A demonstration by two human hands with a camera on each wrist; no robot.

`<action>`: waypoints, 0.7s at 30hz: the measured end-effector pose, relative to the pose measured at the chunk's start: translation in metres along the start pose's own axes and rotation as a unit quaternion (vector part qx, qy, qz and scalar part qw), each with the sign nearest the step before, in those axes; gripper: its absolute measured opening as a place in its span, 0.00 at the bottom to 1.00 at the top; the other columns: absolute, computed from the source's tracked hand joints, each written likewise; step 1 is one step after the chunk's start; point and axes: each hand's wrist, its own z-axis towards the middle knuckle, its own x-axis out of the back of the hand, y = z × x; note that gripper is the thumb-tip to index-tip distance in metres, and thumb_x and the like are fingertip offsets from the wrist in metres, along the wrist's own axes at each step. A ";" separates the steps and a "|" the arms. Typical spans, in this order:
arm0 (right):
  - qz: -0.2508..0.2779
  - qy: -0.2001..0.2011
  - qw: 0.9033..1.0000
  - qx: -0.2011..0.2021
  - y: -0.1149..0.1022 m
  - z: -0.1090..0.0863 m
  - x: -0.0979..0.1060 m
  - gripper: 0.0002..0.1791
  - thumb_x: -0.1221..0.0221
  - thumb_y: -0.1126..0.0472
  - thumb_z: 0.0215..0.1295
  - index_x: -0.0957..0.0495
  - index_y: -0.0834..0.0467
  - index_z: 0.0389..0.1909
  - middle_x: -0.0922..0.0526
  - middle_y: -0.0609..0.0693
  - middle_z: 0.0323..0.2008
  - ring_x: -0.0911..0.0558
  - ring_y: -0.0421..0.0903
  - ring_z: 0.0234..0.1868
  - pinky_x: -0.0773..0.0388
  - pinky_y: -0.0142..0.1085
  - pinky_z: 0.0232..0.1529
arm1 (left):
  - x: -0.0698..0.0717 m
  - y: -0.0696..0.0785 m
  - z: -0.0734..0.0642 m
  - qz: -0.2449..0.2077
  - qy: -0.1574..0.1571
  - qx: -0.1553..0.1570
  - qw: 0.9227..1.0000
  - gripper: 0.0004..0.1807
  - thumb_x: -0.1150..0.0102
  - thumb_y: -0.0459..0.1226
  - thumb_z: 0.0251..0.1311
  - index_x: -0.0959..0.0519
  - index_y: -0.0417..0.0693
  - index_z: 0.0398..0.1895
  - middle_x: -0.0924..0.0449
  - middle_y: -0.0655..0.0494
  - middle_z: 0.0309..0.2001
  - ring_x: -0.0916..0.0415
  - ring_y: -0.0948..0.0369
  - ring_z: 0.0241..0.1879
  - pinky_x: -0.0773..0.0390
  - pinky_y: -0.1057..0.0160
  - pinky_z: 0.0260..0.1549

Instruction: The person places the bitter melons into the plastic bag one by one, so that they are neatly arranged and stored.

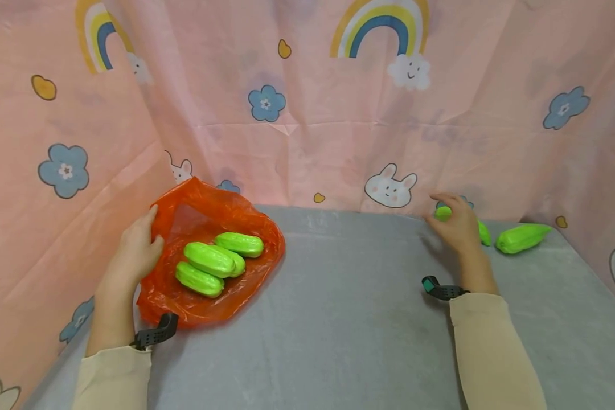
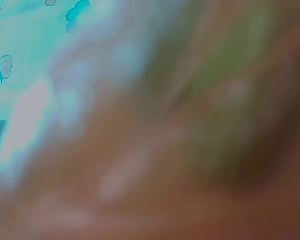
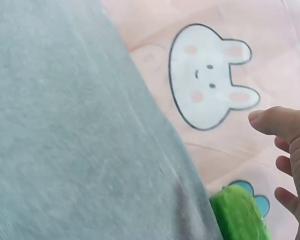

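My left hand grips the left rim of an orange plastic bag, which lies with its mouth spread wide. Inside it rest several bright green, ridged, gourd-like vegetables. Over at the right, my right hand hovers above another green vegetable, partly hiding it. In the right wrist view the fingers are apart, with nothing between them, and the vegetable's blunt end shows below them. A further green vegetable with a pointed tip lies to its right. Blur covers most of the left wrist view.
A grey tabletop stretches between the bag and the right-hand vegetables. Pink printed cloth hangs along the back and both sides, close behind the bag and the vegetables. Each wrist wears a black camera mount.
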 end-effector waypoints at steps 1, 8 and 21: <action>0.003 0.008 1.000 -0.001 0.003 0.000 0.000 0.27 0.33 0.61 0.60 0.22 0.65 0.60 0.24 0.70 0.62 0.27 0.71 0.63 0.32 0.68 0.62 | 0.000 0.000 0.000 0.000 0.002 -0.001 1.000 0.38 0.58 0.30 0.70 0.58 0.34 0.80 0.44 0.23 0.73 0.36 0.35 0.59 0.35 0.27 0.65; -0.030 0.005 1.000 0.007 0.022 -0.006 0.003 0.26 0.33 0.62 0.59 0.22 0.66 0.58 0.23 0.73 0.57 0.27 0.72 0.58 0.32 0.68 0.59 | 0.001 -0.001 -0.002 0.002 0.001 0.002 1.000 0.38 0.58 0.30 0.70 0.58 0.34 0.80 0.45 0.23 0.73 0.37 0.33 0.61 0.35 0.27 0.64; -0.032 0.046 0.992 -0.109 0.041 -0.016 0.005 0.27 0.35 0.59 0.64 0.24 0.66 0.63 0.26 0.72 0.64 0.32 0.72 0.66 0.37 0.65 0.68 | 0.003 -0.002 -0.001 0.006 -0.002 0.001 1.000 0.39 0.58 0.30 0.70 0.59 0.35 0.80 0.47 0.24 0.75 0.38 0.33 0.63 0.37 0.27 0.65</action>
